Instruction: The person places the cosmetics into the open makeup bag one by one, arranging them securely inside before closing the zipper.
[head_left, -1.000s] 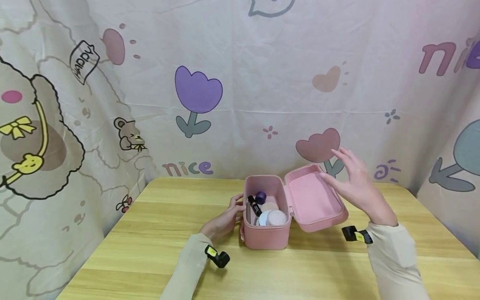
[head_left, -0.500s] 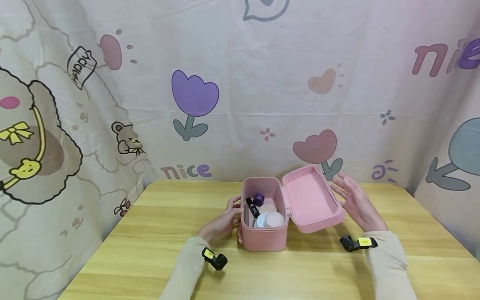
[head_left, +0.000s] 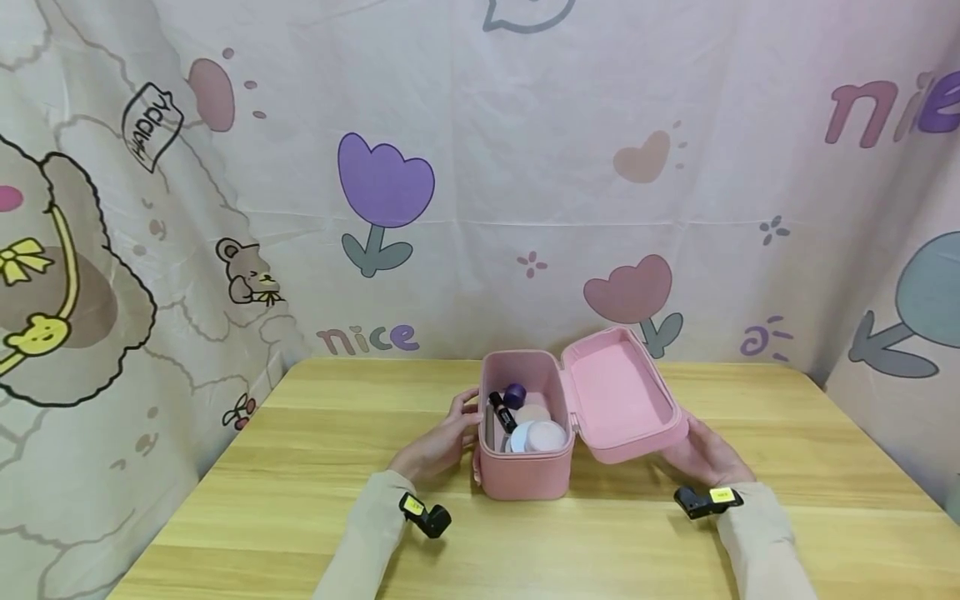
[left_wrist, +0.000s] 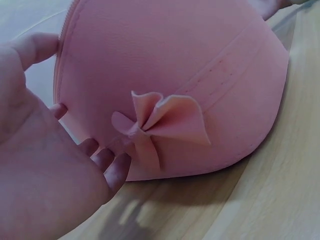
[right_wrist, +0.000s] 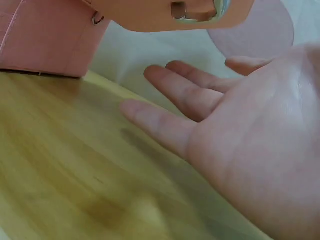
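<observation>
A pink cosmetic case [head_left: 525, 479] stands on the table, its lid [head_left: 622, 392] swung out to the right. Inside lie a black tube [head_left: 502, 412], a purple-capped item [head_left: 514, 395] and round pale puffs or compacts [head_left: 545, 436]. My left hand [head_left: 438, 446] rests against the case's left side, fingertips by a pink bow [left_wrist: 160, 120] and the thumb at the zipped rim. Below the lid's right edge, my right hand [head_left: 705, 454] has its palm up and fingers extended. In the right wrist view a gap shows between those fingers [right_wrist: 175, 92] and the lid above.
The wooden table [head_left: 315, 517] extends around the case on all sides. Behind it hangs a printed cloth [head_left: 487, 167] with tulips, hearts and bears. A metal clasp [right_wrist: 200, 11] is fixed on the lid's outer side.
My right hand has come down from above the lid, past its right side, to a place beneath its edge. The left hand and the case hold their places.
</observation>
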